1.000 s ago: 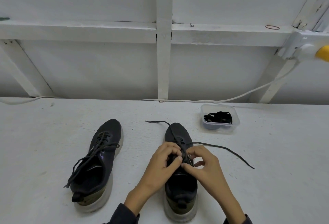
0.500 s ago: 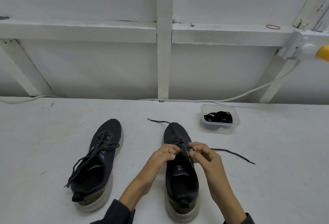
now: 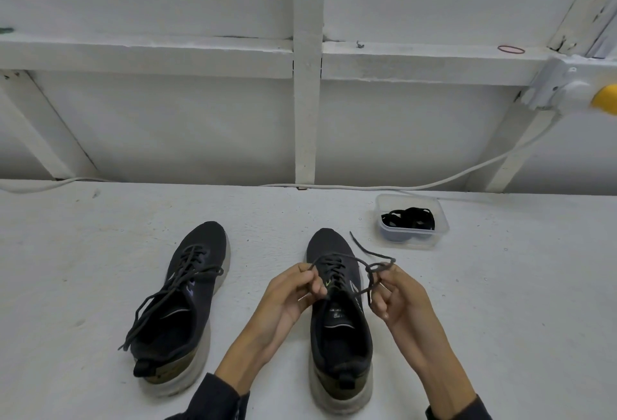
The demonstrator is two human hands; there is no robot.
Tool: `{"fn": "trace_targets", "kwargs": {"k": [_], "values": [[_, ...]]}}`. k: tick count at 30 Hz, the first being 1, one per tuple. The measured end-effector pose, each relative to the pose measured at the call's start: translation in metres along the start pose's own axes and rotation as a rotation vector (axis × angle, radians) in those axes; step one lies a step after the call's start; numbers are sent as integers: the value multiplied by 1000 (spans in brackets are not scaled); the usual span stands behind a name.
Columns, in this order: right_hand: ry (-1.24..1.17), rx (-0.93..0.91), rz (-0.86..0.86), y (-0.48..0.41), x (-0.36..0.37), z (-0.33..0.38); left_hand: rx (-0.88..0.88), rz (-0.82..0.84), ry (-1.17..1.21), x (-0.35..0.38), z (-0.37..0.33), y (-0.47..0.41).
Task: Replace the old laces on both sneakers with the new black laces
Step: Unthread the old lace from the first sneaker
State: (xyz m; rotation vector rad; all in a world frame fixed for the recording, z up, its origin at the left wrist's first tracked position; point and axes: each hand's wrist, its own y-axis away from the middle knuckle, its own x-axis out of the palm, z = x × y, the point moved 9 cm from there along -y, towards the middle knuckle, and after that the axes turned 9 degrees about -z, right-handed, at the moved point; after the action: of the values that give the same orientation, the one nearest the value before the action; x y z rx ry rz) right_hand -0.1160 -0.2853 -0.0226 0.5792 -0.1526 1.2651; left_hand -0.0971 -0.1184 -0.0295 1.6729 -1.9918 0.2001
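A rough white-painted table [image 3: 500, 319] is filling the lower half of the frame and is meeting a white wall [image 3: 167, 125] along its far edge. A white upright wooden post [image 3: 306, 119] is rising at the centre of the wall, and a white horizontal ledge [image 3: 133, 55] is crossing it, with a thin red rubber band [image 3: 510, 49] lying on the ledge at the upper right. A white cable [image 3: 467, 176] is trailing along the table's far edge and climbing to a white socket box [image 3: 564, 85] at the right edge of the frame. A clear rectangular plastic container [image 3: 437, 236] is sitting right of centre near the wall, with the coiled new black laces [image 3: 409, 219] inside it. A black mesh sneaker with a pale sole [image 3: 197, 289] is lying left of centre, and its dark old lace [image 3: 167, 296] is hanging loose over its side. A second black sneaker [image 3: 340, 336] is standing at centre, toe toward the wall. The left hand [image 3: 290, 296] and the right hand [image 3: 400, 299] are hovering above this second sneaker, each pinching its dark grey lace [image 3: 370, 269], which is arching between them and looping at the right hand. Bare table is lying open to the far left and far right, and the two sneakers are sitting well apart.
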Motion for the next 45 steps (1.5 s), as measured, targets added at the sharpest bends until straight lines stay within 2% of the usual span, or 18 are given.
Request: {"fn": "trace_targets", "kwargs": {"k": [3, 7, 9, 11, 14, 18, 20, 24, 26, 32, 35, 38, 41, 43, 45], "values": [[24, -18, 4, -1, 1, 2, -4, 38, 8, 5, -6, -1], [83, -18, 1, 0, -2, 5, 23, 4, -136, 3, -12, 1], [141, -38, 9, 1, -3, 7, 28, -38, -58, -1, -15, 0], [136, -32, -5, 0, -8, 5, -2, -72, 176, -7, -14, -3], [4, 31, -48, -5, -18, -1, -59, -159, 454, -21, -8, -5], [-214, 107, -25, -9, -21, -7, -163, -287, 323, -23, 1, 3], [-319, 138, 16, -9, -17, -6, -131, -313, 319, -22, -3, 4], [-449, 161, 12, -9, -14, -6, 30, -332, 674, -34, -17, 1], [-483, 152, -10, -10, -17, -6, 99, -343, 778, -43, -20, 2], [-591, 128, -83, -18, -38, -2, 188, -440, 809, -64, -26, 6], [-374, 92, -139, -18, -49, 1, 137, -481, 647, -73, -21, 2], [-108, 66, -117, -17, -48, 0, 63, -461, 490, -65, -10, 1], [245, 69, -96, -15, -46, -8, 21, -381, 282, -51, 2, 6], [512, 49, -90, -14, -47, -11, 59, -285, 49, -37, 5, 14], [690, 40, -9, -10, -40, -14, 109, -166, -149, -19, 12, 22]]}}
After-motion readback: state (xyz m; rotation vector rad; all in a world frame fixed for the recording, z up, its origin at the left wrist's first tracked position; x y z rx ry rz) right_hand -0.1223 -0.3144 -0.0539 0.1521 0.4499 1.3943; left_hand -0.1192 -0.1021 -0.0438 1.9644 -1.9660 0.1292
